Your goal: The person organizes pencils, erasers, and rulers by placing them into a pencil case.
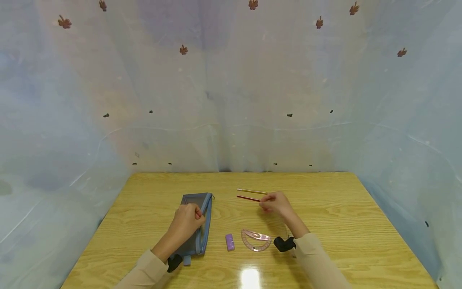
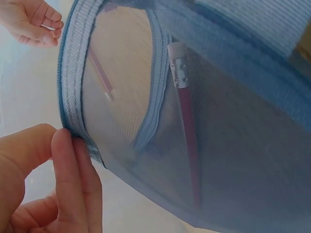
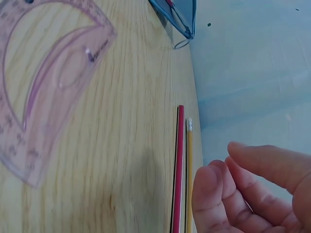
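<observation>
The red pencil point(image 1: 248, 198) lies crosswise, extending left from the fingers of the nearer right hand point(image 1: 276, 202), whose thumb stands parted from the fingers, gripping nothing, while the left hand point(image 1: 187, 220) pinches the mesh pouch point(image 1: 190, 243).

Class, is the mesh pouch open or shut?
Open: the mesh pouch shows its two zipper edges spread apart in the left wrist view.

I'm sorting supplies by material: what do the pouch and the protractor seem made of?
Pouch: matte, probably synthetic mesh, as a pencil shows through it; the ribbed blue edging looks woven.
Protractor: glossy, likely plastic, being pink and see-through.
</observation>
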Motion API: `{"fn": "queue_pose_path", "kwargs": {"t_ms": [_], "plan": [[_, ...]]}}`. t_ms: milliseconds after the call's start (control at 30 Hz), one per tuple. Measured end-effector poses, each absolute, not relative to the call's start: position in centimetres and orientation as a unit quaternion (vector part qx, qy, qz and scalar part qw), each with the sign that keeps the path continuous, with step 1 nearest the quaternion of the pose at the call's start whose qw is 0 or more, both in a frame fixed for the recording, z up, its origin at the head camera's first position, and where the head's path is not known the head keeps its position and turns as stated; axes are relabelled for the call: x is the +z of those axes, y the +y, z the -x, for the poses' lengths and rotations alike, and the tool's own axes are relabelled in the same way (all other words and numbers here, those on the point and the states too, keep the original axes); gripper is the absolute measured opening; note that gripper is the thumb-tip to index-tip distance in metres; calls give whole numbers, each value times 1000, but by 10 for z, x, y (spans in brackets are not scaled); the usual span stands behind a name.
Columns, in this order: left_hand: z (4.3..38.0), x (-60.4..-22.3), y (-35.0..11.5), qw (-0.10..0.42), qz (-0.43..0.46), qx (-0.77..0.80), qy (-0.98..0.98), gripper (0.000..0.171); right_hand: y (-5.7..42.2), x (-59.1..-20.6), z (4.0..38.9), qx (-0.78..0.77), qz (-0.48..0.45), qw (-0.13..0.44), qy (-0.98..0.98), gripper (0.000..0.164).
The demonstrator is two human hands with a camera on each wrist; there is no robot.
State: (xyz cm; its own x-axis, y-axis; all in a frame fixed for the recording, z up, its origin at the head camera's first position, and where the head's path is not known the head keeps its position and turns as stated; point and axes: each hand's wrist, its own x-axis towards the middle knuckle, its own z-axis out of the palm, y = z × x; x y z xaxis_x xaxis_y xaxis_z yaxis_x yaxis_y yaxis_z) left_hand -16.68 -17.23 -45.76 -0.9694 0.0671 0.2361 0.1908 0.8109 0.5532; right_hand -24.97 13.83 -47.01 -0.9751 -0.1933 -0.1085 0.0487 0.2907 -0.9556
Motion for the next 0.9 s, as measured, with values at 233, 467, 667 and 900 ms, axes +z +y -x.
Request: {"fn": "queue_pose_path", "kwargs": {"t_ms": [233,467,667,900], "plan": [[167,-458,-173,102,64,-300,-946,18,148,-470,251,-587,55,93,803,13],[167,-459,-173,102,65,-304,-945,18,157,-469,253,-580,53,82,809,14],[167,-460,-174,101,65,-304,-945,18,165,-472,255,-572,55,72,815,14],[167,-460,-173,101,65,-310,-943,19,175,-473,257,-559,67,57,825,16]]}}
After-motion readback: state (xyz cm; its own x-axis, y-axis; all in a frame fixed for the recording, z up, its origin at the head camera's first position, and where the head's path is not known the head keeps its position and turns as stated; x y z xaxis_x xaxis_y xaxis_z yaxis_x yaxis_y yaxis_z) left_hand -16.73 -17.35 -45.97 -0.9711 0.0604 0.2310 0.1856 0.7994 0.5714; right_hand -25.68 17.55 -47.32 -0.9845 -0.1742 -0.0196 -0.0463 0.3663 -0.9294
